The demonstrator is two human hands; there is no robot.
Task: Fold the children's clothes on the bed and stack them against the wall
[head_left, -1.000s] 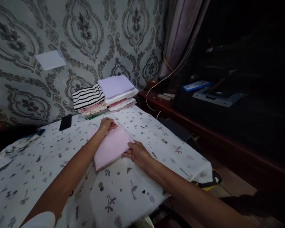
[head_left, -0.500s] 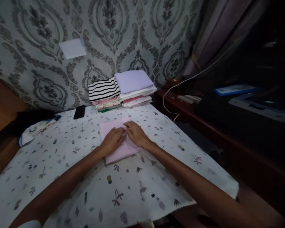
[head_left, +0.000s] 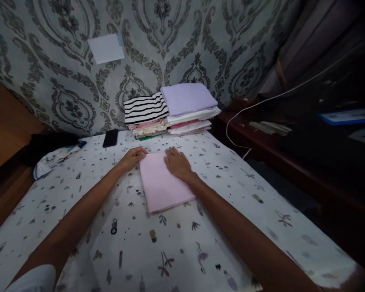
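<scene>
A folded pink cloth (head_left: 164,188) lies flat on the white patterned bed sheet (head_left: 134,243). At its far left corner is my left hand (head_left: 132,157), fingers closed together on the cloth's edge. My right hand (head_left: 178,162) rests palm down near the far right corner, its fingers stretched out and holding nothing. Beyond both hands stand two stacks of folded cloth. A black-and-white striped cloth (head_left: 145,108) tops the left stack, and a lavender cloth (head_left: 188,98) tops the right one.
A black phone (head_left: 110,138) lies left of the stacks. Crumpled clothing (head_left: 53,160) sits at the left edge. Along the right runs a dark reddish wooden ledge (head_left: 270,152) with a white cable (head_left: 252,106) above it. A patterned wall (head_left: 109,91) closes off the back.
My left hand has moved from the middle of the pink cloth to its far left corner. The right hand has shifted to the far right part and flattened. The view has turned slightly left.
</scene>
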